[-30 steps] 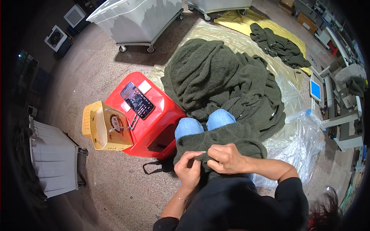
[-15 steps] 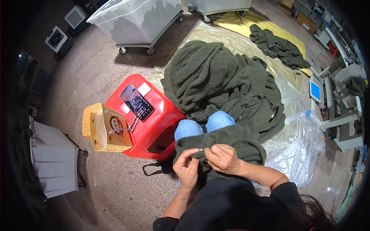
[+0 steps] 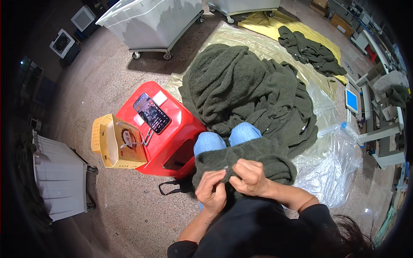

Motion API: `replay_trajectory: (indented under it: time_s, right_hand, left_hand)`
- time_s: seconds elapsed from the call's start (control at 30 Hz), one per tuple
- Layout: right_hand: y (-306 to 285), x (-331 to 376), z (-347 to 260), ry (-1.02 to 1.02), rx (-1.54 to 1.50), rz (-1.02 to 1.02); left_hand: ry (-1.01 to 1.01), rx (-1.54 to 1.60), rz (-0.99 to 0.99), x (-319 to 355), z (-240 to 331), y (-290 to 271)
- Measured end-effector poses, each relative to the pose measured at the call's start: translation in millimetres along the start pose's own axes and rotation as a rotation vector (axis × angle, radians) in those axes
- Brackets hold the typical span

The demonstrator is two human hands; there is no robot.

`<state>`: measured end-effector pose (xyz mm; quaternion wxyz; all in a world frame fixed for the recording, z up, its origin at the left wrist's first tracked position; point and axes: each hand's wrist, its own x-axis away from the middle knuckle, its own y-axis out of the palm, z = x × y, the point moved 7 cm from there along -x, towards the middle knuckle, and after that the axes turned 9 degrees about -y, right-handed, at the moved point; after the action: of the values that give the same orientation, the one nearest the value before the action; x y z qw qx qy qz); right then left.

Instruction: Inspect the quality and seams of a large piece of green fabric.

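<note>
A dark green knit garment [image 3: 275,165] lies across my lap over my jeans. My left hand [image 3: 211,189] is closed at its near edge, thumb and fingers pinching the knit. Just beyond those fingertips a small shiny piece [image 3: 226,167], too small to name, shows on the cloth. Close by on the right, my right hand [image 3: 249,178] is curled shut, its knuckles up; what its fingertips pinch is hidden. Past my knees a large heap of the same dark green knitwear [image 3: 241,86] rests on plastic sheeting [image 3: 322,172].
To my left stands a red plastic stool [image 3: 180,129] carrying a phone [image 3: 151,113], with a yellow box [image 3: 124,146] at its left edge. Wheeled grey bins [image 3: 150,26] stand ahead. More dark knitwear [image 3: 309,51] lies on a yellow sheet [image 3: 266,26]. Metal frames line the right.
My hands have shifted slightly nearer my body and tilted, with a small gap opening between their fingertips. The shiny piece is no longer between them but just beyond. The heap has stayed put.
</note>
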<state>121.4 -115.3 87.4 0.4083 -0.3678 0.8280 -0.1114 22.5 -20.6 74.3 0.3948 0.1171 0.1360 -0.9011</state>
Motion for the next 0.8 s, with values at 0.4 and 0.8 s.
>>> replay_trajectory:
  time_s: [0.4, 0.8]
  right_hand:
    - [-51, 6, 80, 0.459, -0.098, 0.071]
    - [18, -31, 40, 0.093, -0.32, -0.55]
  left_hand:
    - [-0.878, 0.33, -0.227, -7, -97, -26]
    - [-0.827, 0.572, -0.321, -16, -63, -3]
